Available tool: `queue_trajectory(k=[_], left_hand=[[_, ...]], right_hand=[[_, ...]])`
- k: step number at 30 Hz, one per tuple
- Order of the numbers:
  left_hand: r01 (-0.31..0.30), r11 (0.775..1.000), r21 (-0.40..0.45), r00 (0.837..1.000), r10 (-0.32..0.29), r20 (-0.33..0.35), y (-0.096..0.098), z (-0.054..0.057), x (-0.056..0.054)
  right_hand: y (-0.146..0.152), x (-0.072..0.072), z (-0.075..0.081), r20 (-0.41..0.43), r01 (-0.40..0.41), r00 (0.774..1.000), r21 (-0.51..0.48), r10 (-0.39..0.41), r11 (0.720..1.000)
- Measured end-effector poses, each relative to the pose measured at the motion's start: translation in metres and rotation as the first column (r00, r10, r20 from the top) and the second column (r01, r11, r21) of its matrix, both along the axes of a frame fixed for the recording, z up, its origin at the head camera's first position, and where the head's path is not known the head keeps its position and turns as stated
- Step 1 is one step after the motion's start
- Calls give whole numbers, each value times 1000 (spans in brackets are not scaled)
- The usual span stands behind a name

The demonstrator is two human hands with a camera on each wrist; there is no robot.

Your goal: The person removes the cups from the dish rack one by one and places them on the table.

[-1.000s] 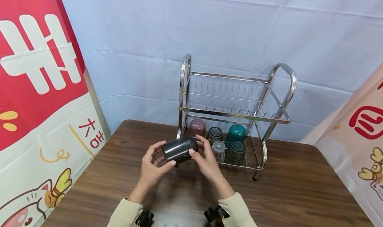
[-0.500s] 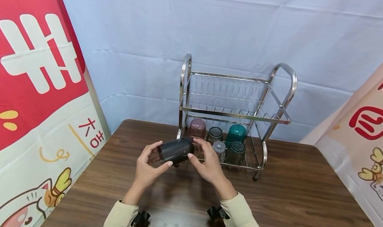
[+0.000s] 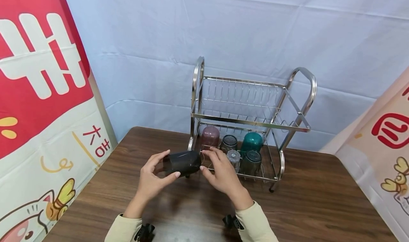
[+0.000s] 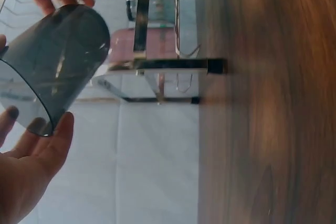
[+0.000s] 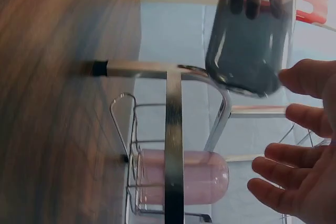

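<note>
A dark, see-through glass (image 3: 183, 162) lies on its side in the air before the rack, its rim to the left and rounded base to the right. My left hand (image 3: 152, 174) grips it near the rim, thumb in front and fingers behind. Beside the base is my right hand (image 3: 223, 172), fingers spread. In the right wrist view, the thumb (image 5: 310, 77) of that hand meets the outline of the glass (image 5: 247, 51); whether it touches I cannot tell. The left wrist view shows the glass (image 4: 63, 56) with its mouth toward my left palm.
A two-tier metal dish rack (image 3: 249, 122) stands on the wooden table (image 3: 319, 192). On its lower tier are a pink glass (image 3: 210, 137), a teal glass (image 3: 252, 142), a clear glass (image 3: 234, 158) and dark glasses (image 3: 251, 163), all upside down. Cloth (image 3: 143, 29) hangs behind.
The glass has moved left and slightly down with my left hand. My right hand has loosened from its base, and a gap now shows between its fingers and the glass.
</note>
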State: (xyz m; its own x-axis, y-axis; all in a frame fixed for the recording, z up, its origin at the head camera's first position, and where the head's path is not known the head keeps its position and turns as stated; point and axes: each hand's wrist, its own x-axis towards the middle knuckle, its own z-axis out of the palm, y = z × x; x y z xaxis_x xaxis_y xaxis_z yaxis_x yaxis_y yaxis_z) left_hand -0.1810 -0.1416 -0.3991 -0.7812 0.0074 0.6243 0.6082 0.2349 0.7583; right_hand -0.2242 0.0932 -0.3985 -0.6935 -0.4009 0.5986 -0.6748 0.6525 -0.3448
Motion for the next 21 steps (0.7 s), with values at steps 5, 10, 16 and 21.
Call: queue_trajectory(k=[5, 10, 16, 21], left_hand=[[-45, 998, -45, 998, 47, 44, -8, 0, 2], [-73, 996, -60, 995, 77, 60, -17, -2, 1], [-123, 985, -119, 992, 125, 5, -29, -21, -12], [-174, 959, -225, 985, 167, -47, -33, -36, -22]], right_hand=[[5, -3, 1, -26, 34, 999, 138, -30, 990], [8, -6, 1, -7, 42, 999, 216, -41, 976], [10, -11, 0, 26, 71, 996, 262, -81, 963], [11, -16, 2, 55, 82, 993, 272, -101, 959]])
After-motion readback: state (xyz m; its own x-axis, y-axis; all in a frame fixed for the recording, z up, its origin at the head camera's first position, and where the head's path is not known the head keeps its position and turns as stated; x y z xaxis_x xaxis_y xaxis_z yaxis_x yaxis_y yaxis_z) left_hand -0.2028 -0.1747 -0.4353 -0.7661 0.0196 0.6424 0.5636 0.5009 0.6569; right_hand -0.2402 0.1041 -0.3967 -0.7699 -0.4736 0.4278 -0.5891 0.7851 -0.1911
